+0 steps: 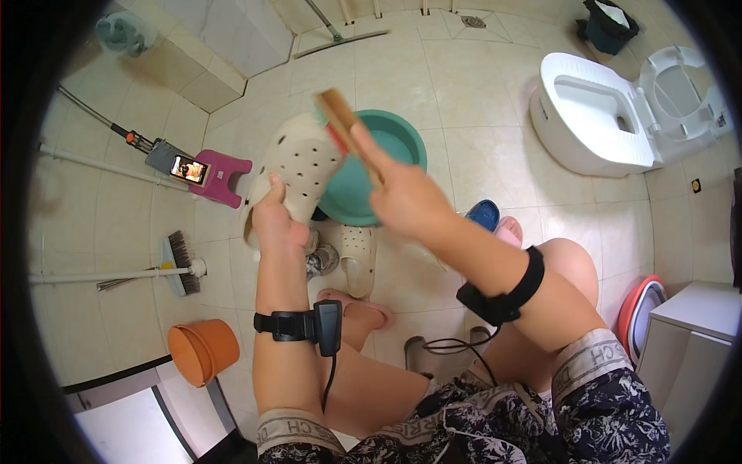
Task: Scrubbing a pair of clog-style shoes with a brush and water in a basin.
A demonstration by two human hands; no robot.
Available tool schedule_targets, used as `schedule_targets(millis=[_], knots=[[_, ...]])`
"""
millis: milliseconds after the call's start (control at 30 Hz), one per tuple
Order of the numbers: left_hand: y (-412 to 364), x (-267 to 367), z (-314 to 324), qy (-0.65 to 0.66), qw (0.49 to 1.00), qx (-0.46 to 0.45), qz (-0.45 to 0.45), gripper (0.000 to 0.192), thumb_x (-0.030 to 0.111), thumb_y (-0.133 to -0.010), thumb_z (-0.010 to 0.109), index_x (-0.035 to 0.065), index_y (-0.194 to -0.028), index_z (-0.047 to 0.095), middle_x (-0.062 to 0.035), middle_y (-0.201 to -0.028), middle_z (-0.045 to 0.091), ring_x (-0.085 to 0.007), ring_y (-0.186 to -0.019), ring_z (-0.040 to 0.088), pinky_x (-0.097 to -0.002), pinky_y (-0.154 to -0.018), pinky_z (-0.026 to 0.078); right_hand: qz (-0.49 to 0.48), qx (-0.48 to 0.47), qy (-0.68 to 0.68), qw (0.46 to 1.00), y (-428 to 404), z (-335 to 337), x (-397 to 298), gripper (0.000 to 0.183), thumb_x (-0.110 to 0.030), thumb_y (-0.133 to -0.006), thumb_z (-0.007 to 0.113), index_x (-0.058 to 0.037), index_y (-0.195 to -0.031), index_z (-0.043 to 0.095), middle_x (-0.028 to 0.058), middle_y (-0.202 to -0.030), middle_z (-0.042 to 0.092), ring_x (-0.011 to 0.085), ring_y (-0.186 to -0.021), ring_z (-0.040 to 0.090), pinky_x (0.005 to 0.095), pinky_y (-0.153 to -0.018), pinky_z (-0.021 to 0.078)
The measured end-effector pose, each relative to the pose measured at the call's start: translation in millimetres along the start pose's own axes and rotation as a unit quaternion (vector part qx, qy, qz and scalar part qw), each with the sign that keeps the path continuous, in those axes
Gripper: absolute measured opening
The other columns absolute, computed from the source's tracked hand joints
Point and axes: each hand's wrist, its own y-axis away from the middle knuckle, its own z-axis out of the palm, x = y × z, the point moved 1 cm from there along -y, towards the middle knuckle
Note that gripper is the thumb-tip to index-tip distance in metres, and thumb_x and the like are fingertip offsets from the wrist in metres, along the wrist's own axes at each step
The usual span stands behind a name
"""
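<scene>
A cream foam clog (301,162) with vent holes is held up by my left hand (275,220), thumb on its upper and the other fingers hidden. In my right hand (408,194) is a wooden-handled scrubbing brush (342,119), slightly blurred. Its red and green bristles meet the toe side of the clog, or lie very close to it. Behind and below both hands stands a green plastic basin (411,136) on the tiled floor. A second cream clog (358,261) lies on the floor just in front of the basin.
Left of the basin, a phone (189,169) rests on a magenta stool (223,174). Other shoes (322,260) and a blue shoe (484,214) are near my feet. An orange bucket (203,351), a squat toilet (597,116), a floor squeegee (342,43) and a cabinet (695,313) stand around.
</scene>
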Motion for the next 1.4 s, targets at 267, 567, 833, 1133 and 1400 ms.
schedule_targets(millis=[267,567,833,1133,1400], knots=[[-7.9,1.0,-7.9,0.015,1.0,-0.018,-0.001,0.037,0.016,-0.098,0.052,-0.0042,-0.129,0.05,-0.0164,-0.126,0.058,-0.0306,-0.11,0.061,-0.0463,-0.094,0.051,-0.07,0.041,-0.007,0.997,12.2,35.6,23.0,0.08,-0.004,-0.082,0.047,-0.0203,-0.154,0.016,0.0263,-0.087,0.063,0.0417,-0.079,0.062,0.0472,-0.073,0.0481],[-6.7,-2.3,-3.8,0.011,0.999,-0.049,0.007,0.039,0.019,-0.099,0.05,-0.0041,-0.131,0.048,-0.0162,-0.128,0.057,-0.0314,-0.111,0.06,-0.0463,-0.096,0.049,0.018,0.008,-0.046,0.999,-1.7,2.4,4.9,0.083,-0.004,-0.081,0.048,-0.0239,-0.154,0.014,0.0275,-0.089,0.063,0.0429,-0.079,0.061,0.0482,-0.074,0.0478],[-1.3,5.4,-4.8,-0.009,0.999,-0.044,0.016,0.038,0.018,-0.1,0.047,-0.0027,-0.133,0.047,-0.0166,-0.129,0.057,-0.0314,-0.111,0.06,-0.047,-0.095,0.05,0.021,0.014,-0.029,0.999,-11.3,-3.4,10.3,0.081,-0.006,-0.081,0.049,-0.0245,-0.153,0.02,0.0264,-0.093,0.064,0.0397,-0.086,0.063,0.0454,-0.076,0.0479],[-6.8,7.9,-1.4,0.038,0.999,-0.024,-0.006,0.037,0.016,-0.1,0.046,-0.0027,-0.131,0.048,-0.0154,-0.128,0.057,-0.0314,-0.113,0.059,-0.0485,-0.097,0.049,-0.039,0.065,-0.03,0.997,2.8,-2.9,10.3,0.079,-0.005,-0.079,0.05,-0.0247,-0.152,0.025,0.025,-0.091,0.064,0.0379,-0.084,0.063,0.0438,-0.075,0.049],[-2.2,-0.3,4.5,-0.004,0.998,-0.052,0.018,0.038,0.018,-0.1,0.048,-0.0035,-0.131,0.048,-0.0162,-0.128,0.057,-0.0311,-0.112,0.059,-0.0476,-0.095,0.05,0.05,0.063,-0.009,0.997,-22.3,-31.2,16.3,0.079,-0.007,-0.081,0.051,-0.0332,-0.151,0.026,0.0241,-0.095,0.062,0.0399,-0.083,0.063,0.0463,-0.073,0.051]])
